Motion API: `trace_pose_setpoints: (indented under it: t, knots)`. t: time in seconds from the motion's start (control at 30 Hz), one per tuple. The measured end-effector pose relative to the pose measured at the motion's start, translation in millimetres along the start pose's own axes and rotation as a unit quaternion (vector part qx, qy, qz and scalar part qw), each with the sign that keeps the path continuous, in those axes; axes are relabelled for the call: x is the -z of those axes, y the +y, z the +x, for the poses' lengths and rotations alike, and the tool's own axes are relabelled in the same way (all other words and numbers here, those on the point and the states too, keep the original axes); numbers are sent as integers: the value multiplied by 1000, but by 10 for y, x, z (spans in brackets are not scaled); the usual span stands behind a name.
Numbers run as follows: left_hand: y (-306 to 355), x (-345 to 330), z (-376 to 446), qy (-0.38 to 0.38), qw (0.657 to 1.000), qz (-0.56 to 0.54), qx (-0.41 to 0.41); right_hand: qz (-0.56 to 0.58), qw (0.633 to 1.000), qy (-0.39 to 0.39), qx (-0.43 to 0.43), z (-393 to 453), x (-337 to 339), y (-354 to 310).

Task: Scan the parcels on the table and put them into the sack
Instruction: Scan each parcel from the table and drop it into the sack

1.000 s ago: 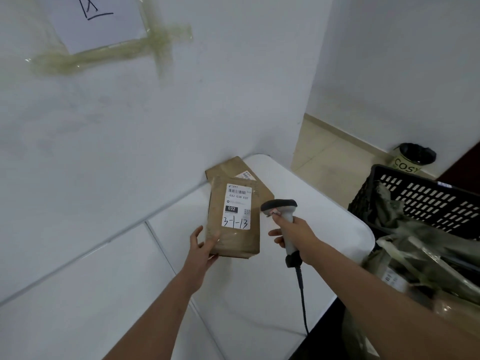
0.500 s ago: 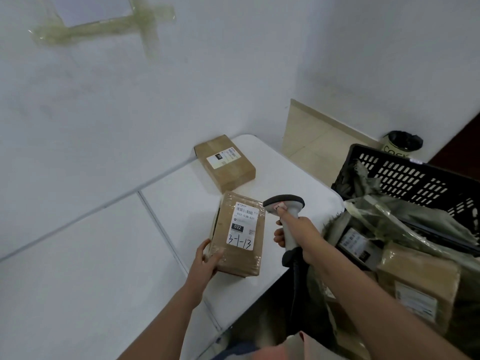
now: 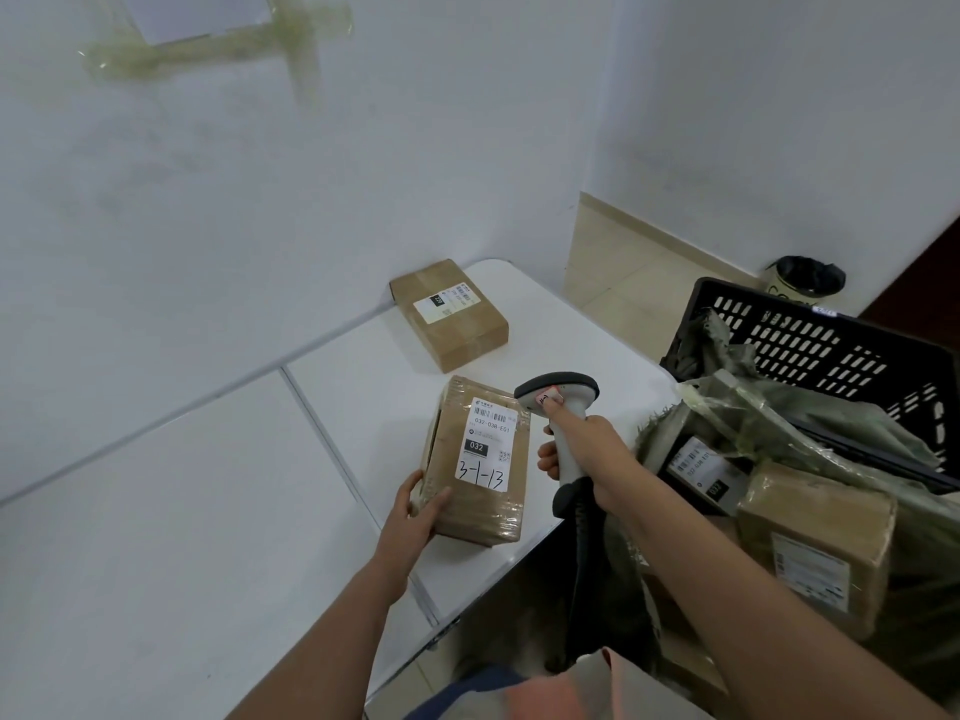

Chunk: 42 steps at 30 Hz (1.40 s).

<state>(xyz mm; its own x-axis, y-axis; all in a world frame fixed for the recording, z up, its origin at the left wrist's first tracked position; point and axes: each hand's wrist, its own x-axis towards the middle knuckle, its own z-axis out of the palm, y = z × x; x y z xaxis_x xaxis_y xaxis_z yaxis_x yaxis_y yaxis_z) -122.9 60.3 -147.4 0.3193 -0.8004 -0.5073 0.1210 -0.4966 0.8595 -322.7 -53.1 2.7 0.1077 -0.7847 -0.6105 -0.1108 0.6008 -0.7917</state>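
Left hand [image 3: 415, 511] gripping stiff, likely light, tape-slick parcel [image 3: 475, 459] at its seven-o'clock corner, right hand [image 3: 582, 449] wrapped round scanner [image 3: 558, 394]; better held across both long edges.

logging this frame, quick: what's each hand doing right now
Left hand: grips the near corner of the parcel marked 3-1-13.
Right hand: closed round the scanner handle, forefinger on top.
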Motion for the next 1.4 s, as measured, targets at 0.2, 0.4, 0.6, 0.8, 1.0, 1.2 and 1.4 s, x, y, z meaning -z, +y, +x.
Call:
trace_pose_setpoints:
  t: [0.2, 0.4, 0.6, 0.8, 1.0, 1.2, 1.4]
  knots:
    - [9, 36, 28, -6, 1000, 6, 1, -11, 1000, 13, 2, -13, -33, 1]
    - [40, 45, 42, -17, 1000, 1, 3, -4, 1000, 25, 2, -13, -78, 7]
    - [57, 53, 44, -20, 1000, 1, 7, -2, 999, 32, 5, 9, -96, -9]
    - [57, 76, 59, -24, 1000, -10, 8, 3, 999, 35, 4, 39, -86, 27]
    - [89, 50, 75, -41, 999, -21, 10, 5, 999, 48, -11, 13, 108, 115]
    - [394, -240, 171, -151, 988, 0, 24, 39, 993, 109, -29, -133, 850, 346]
    - [753, -889, 106, -260, 963, 43, 49, 47, 976, 205, -47, -409, 1871, 666]
